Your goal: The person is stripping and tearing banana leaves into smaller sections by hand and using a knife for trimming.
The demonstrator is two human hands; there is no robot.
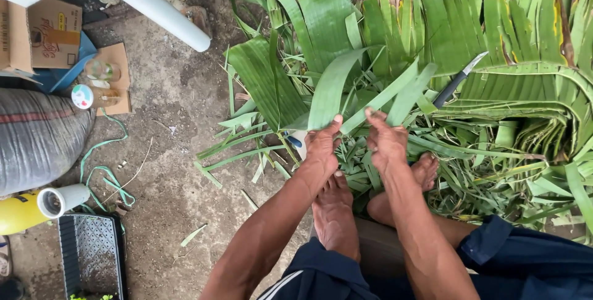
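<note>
My left hand (pixel 323 142) grips the lower end of a long green leaf strip (pixel 330 87) that rises from a heap of cut banana leaves (pixel 383 41). My right hand (pixel 386 139) pinches a second, narrower strip (pixel 401 93) right beside it. Both hands hover just above my bare feet (pixel 336 204), which rest on leaf scraps. A knife (pixel 458 81) with a dark handle lies on the leaves up and to the right of my right hand, touched by neither hand.
Bare dirt floor lies to the left. There stand a white pipe-like leg (pixel 154 10), a cardboard box (pixel 52 34), a grey sack (pixel 37 136), a yellow bottle (pixel 21 212), a black seed tray (pixel 91 254) and small jars (pixel 102 70).
</note>
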